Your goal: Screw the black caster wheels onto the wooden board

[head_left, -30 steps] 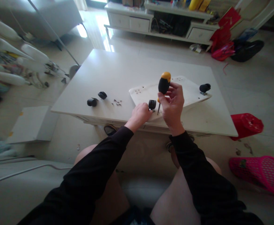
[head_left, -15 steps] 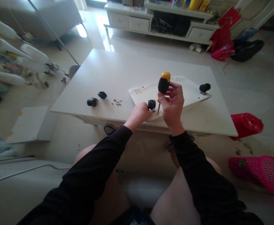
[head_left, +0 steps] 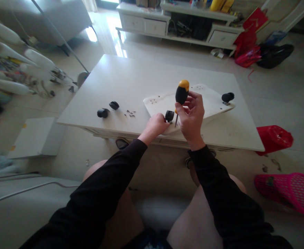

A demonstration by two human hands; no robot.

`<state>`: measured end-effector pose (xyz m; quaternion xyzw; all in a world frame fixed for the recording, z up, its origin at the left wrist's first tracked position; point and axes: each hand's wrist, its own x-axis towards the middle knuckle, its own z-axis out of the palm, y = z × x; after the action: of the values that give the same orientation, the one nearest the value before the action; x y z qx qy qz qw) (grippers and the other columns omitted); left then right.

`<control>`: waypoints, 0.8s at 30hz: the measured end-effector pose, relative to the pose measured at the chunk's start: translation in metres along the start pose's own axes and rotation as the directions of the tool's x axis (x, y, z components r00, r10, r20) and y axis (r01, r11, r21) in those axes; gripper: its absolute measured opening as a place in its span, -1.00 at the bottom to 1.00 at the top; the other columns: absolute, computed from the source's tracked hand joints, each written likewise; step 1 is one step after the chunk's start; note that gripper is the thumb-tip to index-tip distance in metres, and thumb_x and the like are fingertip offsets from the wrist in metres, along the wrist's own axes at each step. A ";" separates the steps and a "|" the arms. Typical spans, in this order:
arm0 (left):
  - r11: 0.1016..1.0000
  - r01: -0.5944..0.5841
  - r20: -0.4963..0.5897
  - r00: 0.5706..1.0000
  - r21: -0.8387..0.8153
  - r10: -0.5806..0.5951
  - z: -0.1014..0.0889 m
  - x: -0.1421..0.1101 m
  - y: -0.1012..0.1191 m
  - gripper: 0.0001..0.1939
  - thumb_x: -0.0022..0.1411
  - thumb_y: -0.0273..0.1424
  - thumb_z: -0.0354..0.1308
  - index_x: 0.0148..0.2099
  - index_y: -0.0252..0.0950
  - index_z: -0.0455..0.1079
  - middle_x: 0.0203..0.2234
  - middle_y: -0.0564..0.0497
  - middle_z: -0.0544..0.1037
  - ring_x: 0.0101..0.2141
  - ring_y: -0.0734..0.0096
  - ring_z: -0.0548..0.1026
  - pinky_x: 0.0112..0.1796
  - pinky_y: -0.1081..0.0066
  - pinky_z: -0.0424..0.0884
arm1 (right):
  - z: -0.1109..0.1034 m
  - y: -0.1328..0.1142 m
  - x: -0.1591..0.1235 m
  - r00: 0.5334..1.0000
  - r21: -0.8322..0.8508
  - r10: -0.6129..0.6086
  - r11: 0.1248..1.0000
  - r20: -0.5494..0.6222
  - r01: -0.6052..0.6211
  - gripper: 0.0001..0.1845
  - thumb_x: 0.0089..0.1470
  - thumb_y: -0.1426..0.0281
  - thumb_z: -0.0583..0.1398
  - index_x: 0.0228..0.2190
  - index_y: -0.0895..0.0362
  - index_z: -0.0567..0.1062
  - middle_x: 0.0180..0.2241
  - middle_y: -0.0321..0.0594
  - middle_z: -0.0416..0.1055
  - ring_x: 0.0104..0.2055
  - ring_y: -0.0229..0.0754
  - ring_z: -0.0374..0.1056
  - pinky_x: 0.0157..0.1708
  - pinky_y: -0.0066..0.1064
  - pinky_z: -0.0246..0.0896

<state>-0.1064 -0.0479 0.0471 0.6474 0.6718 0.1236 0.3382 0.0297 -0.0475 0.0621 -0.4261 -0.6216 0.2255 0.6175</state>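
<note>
Pinching a yellow-and-black, bulb-handled screwdriver (head_left: 182,92) nearly upright in the right hand (head_left: 193,112), with black-sleeved forearm (head_left: 212,176) angled toward eleven o'clock and tip pointing down at a flat, white, angular board (head_left: 213,100). Resting the left hand (head_left: 156,124), extended between one and two o'clock, against a black, wheeled caster (head_left: 169,115) on the board's eight o'clock side; impossible to tell whether pinching it.
</note>
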 end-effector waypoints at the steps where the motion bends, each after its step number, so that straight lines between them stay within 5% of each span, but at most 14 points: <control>1: 1.000 0.002 0.002 1.000 -0.007 -0.002 0.000 0.001 0.000 -0.82 0.30 -0.31 0.28 -0.15 -0.32 0.62 -0.18 -0.26 0.71 -0.18 0.12 0.63 -0.22 0.26 0.43 | 0.000 0.000 0.000 1.000 0.002 0.006 1.000 -0.004 -0.006 -0.60 0.22 0.26 0.33 0.06 -0.14 0.42 -0.08 -0.31 0.56 -0.09 -0.21 0.52 -0.15 -0.29 0.59; 24: 0.999 0.035 0.076 0.997 -0.032 -0.032 -0.013 -0.001 0.000 -0.81 0.34 -0.31 0.28 -0.17 -0.33 0.63 -0.23 -0.21 0.71 -0.25 0.22 0.59 -0.26 0.31 0.39 | 0.001 0.000 -0.001 1.000 -0.008 0.007 1.000 0.010 -0.007 -0.59 0.24 0.21 0.33 0.08 -0.15 0.40 -0.09 -0.32 0.56 -0.11 -0.23 0.53 -0.21 -0.34 0.58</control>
<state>-0.1143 -0.0451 0.0573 0.6345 0.6672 0.1045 0.3758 0.0291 -0.0479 0.0617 -0.4294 -0.6239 0.2274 0.6121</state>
